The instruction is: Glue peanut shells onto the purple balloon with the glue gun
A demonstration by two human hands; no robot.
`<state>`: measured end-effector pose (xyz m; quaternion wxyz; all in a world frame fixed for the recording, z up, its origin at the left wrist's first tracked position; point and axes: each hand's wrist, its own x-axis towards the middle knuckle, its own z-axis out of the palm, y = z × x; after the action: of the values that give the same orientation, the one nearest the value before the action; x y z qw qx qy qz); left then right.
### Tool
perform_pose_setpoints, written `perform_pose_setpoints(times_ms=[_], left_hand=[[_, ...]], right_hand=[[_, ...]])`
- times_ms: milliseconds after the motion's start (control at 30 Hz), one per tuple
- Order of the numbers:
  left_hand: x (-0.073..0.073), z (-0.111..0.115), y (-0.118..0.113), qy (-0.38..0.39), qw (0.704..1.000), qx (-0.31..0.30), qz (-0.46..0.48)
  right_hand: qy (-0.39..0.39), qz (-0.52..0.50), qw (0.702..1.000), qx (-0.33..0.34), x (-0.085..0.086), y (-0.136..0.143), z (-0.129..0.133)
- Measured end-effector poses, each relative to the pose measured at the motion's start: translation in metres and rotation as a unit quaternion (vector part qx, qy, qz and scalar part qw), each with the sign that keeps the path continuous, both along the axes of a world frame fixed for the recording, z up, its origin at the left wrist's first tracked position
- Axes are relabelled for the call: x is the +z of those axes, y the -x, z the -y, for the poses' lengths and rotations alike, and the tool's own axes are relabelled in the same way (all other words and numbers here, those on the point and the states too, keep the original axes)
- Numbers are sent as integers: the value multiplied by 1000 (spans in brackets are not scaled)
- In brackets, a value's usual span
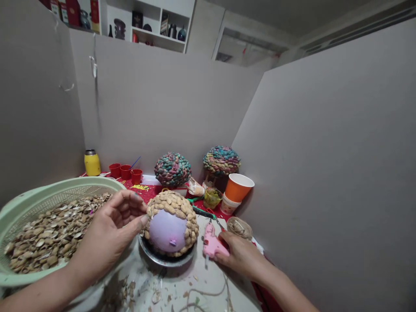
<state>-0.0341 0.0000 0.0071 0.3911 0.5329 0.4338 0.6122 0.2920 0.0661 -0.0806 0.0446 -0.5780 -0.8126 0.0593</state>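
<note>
A purple balloon (168, 231), partly covered with rows of peanut shells (175, 203), rests in a metal bowl (162, 260). My left hand (121, 216) is at the ball's left side, thumb and fingers curled near its shell edge; whatever they pinch, if anything, is too small to make out. On the right, my right hand (235, 251) is closed round the handle of a pink glue gun (212, 242), which lies over the white board just right of the bowl. A green basket (19, 195) of shells is at the left, partly behind my left forearm.
Two coloured shell-covered balls (173, 170) stand at the back. Red cups (125, 172) and a yellow bottle (92, 164) are back left. Orange and paper cups (238, 188), scissors (218, 221) and a twine roll (239, 228) lie right. Grey partitions (162, 95) surround the table.
</note>
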Motion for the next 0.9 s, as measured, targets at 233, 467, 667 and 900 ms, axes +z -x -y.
perform_pose_setpoints(times_ms=[233, 467, 667, 900], left_hand=[[9, 5, 6, -50, 981, -41, -182], [13, -9, 5, -105, 960, -25, -259], [13, -23, -4, -113, 953, -52, -275], [4, -34, -11, -183, 891, -47, -412]], right_hand=[[15, -24, 999, 27, 31, -2, 5], [-180, -284, 927, 167, 79, 64, -2], [-120, -284, 926, 216, 70, 111, -34], [-40, -327, 916, 227, 58, 111, -44]])
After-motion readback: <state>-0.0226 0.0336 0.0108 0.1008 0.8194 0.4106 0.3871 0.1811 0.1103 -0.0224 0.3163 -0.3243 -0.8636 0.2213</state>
